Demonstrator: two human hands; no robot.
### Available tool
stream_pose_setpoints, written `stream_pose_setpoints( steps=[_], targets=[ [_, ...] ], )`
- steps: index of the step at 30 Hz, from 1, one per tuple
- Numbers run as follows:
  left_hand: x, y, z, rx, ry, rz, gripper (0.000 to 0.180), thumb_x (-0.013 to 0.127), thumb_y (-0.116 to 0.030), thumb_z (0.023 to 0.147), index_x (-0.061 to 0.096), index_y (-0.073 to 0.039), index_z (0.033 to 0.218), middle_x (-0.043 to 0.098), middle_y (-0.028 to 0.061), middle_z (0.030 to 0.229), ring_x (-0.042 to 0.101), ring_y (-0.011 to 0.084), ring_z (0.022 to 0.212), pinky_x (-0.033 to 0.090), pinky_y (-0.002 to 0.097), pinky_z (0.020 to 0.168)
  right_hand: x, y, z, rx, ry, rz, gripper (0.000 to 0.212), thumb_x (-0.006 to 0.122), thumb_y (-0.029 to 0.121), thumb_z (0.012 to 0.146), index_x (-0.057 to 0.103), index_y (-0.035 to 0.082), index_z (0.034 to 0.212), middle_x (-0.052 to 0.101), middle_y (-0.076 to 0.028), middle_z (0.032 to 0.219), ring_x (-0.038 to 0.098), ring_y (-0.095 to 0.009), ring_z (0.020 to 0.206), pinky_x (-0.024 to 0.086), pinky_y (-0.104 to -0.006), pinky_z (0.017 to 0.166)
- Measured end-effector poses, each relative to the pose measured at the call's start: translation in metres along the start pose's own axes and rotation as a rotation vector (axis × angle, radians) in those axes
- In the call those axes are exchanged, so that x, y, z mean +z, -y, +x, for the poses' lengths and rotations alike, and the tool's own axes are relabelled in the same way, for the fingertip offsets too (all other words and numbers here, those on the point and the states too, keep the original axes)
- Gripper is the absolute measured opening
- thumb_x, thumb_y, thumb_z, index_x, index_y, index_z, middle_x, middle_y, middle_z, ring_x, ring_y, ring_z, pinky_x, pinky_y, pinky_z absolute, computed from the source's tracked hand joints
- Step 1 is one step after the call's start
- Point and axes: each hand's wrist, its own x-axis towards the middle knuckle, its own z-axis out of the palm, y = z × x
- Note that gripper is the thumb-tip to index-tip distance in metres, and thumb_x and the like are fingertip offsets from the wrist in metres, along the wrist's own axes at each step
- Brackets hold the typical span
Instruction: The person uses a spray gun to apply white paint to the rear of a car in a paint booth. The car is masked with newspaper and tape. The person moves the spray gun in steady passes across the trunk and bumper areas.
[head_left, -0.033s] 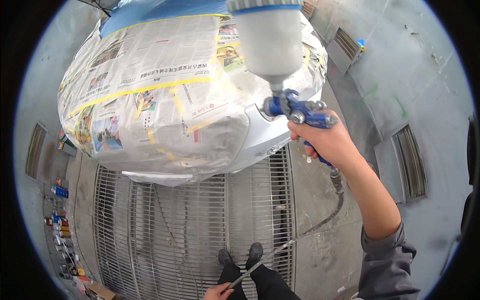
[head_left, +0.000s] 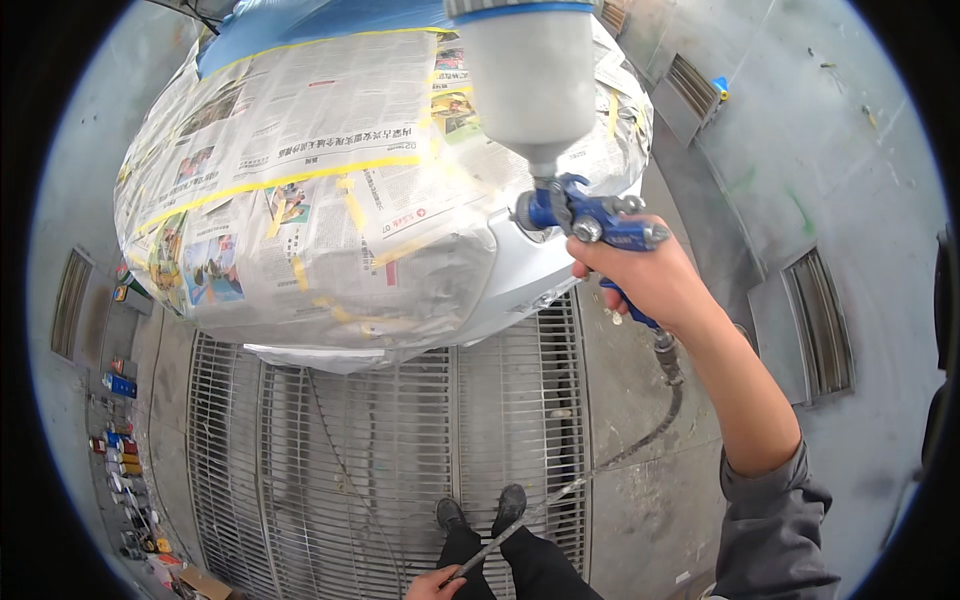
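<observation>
My right hand point(head_left: 650, 265) is wrapped round the grip of a blue spray gun point(head_left: 590, 215). On top of the gun sits a translucent cup point(head_left: 530, 90) with a grey lid and a blue ring. The nozzle faces left, close above a white painted panel point(head_left: 525, 265) at the corner of a car. Newspaper and yellow tape point(head_left: 290, 180) cover the rest of the car's end. From the gun's lower end an air hose point(head_left: 640, 440) curves down and left across the floor. Low in the view, my left hand point(head_left: 435, 584) grips that hose in front of my legs.
Metal floor grating point(head_left: 350, 430) lies under my shoes. Cans and bottles point(head_left: 125, 460) line the left wall. A blue sheet point(head_left: 330, 20) covers the car's far part. Louvred vents point(head_left: 820, 315) sit along the right wall, and a thin cord point(head_left: 345, 470) crosses the grating.
The spray gun and my right hand have shifted slightly left and up. My left hand stays on the hose.
</observation>
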Motion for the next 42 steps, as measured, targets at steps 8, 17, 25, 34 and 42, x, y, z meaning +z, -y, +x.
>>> stream_pose_setpoints(
  steps=[8, 17, 25, 34, 42],
  targets=[
    [-0.022, -0.016, -0.003, -0.021, 0.014, 0.007, 0.034, 0.071, -0.028, 0.101, 0.073, -0.007, 0.127, 0.075, 0.0225, 0.113, 0.073, 0.0432, 0.102, 0.059, 0.0475, 0.086, -0.016, -0.003, 0.013, 0.024, -0.14, -0.049, 0.033, 0.08, 0.034, 0.091, 0.072, 0.002, 0.087, 0.068, -0.002, 0.074, 0.057, -0.009, 0.051, 0.048, -0.0277, 0.047],
    [-0.016, -0.018, 0.0, 0.023, 0.04, 0.022, 0.036, 0.072, -0.028, 0.101, 0.072, -0.006, 0.129, 0.075, 0.0235, 0.109, 0.074, 0.0429, 0.097, 0.058, 0.0454, 0.083, -0.014, 0.001, 0.01, 0.034, 0.03, 0.19, 0.024, 0.076, 0.028, 0.098, 0.071, 0.005, 0.102, 0.069, -0.002, 0.081, 0.053, -0.007, 0.051, 0.042, -0.025, 0.044],
    [-0.028, -0.017, -0.012, -0.071, 0.084, 0.108, 0.035, 0.072, -0.03, 0.1, 0.073, -0.011, 0.129, 0.077, 0.0183, 0.109, 0.075, 0.038, 0.094, 0.059, 0.0446, 0.081, -0.022, -0.039, 0.024, 0.035, 0.071, 0.414, 0.023, 0.076, 0.022, 0.097, 0.066, 0.005, 0.108, 0.065, -0.004, 0.083, 0.054, -0.01, 0.053, 0.043, -0.0259, 0.044],
    [-0.02, -0.037, -0.009, -0.014, 0.117, 0.135, 0.038, 0.073, -0.032, 0.1, 0.071, -0.007, 0.129, 0.075, 0.0221, 0.112, 0.075, 0.0402, 0.095, 0.059, 0.0453, 0.082, -0.051, -0.115, 0.027, 0.129, -0.077, 0.389, 0.02, 0.076, 0.022, 0.096, 0.068, 0.004, 0.101, 0.067, -0.005, 0.08, 0.057, -0.012, 0.052, 0.043, -0.0286, 0.044],
    [-0.011, -0.052, -0.001, -0.139, 0.109, 0.121, 0.037, 0.07, -0.031, 0.101, 0.071, -0.004, 0.127, 0.075, 0.0246, 0.101, 0.073, 0.0446, 0.091, 0.059, 0.0478, 0.078, -0.057, -0.163, 0.033, 0.145, -0.37, 0.22, 0.026, 0.076, 0.029, 0.097, 0.067, 0.005, 0.092, 0.067, -0.003, 0.079, 0.055, -0.009, 0.052, 0.043, -0.0265, 0.045]
  ],
)
